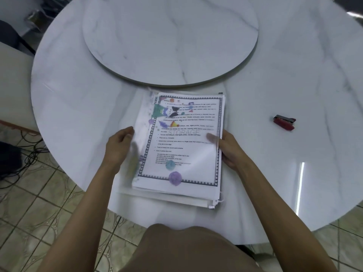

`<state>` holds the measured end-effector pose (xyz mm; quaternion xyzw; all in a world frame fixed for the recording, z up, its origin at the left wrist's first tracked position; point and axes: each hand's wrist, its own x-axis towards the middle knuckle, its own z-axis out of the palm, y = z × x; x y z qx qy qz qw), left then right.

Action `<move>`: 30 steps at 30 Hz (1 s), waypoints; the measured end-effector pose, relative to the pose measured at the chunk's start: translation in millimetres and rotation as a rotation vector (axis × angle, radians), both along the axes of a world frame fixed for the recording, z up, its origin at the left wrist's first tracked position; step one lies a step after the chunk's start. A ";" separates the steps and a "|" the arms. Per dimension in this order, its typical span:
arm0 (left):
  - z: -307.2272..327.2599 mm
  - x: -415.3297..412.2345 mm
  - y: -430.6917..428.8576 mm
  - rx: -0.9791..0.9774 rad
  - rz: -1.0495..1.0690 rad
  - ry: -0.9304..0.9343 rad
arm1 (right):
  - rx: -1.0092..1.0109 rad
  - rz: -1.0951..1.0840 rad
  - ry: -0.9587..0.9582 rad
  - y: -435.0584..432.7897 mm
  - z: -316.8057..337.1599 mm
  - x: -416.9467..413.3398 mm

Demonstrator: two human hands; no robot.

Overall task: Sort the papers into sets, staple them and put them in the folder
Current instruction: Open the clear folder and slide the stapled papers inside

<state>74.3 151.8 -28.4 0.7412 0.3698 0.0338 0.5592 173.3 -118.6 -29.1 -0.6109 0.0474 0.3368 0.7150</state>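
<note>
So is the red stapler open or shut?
Shut: the red stapler lies on the table, top and base closed together, away from the papers and untouched.

round marble table: turntable, paper stack, probably stapler.

Left hand fingertips are lost in motion blur beside a lifted sheet, so the grip cannot be judged. Right hand fingers are hidden under the papers, whose small print is unreadable; the folder beneath is mostly covered, possibly clear plastic.
</note>
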 end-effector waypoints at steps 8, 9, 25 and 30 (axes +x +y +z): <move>-0.8 -5.8 -24.3 0.087 0.000 0.034 | -0.011 0.150 -0.047 9.7 -8.7 4.3; -0.5 -6.2 -26.9 0.098 0.019 0.032 | -0.031 0.158 -0.044 8.2 -9.0 4.5; -17.9 -8.1 -64.4 0.559 -0.071 0.068 | -0.559 0.135 -0.279 -88.8 17.4 13.6; -11.8 -27.9 -113.7 0.669 -0.381 -0.151 | -0.632 0.241 -0.353 -96.2 16.1 -24.2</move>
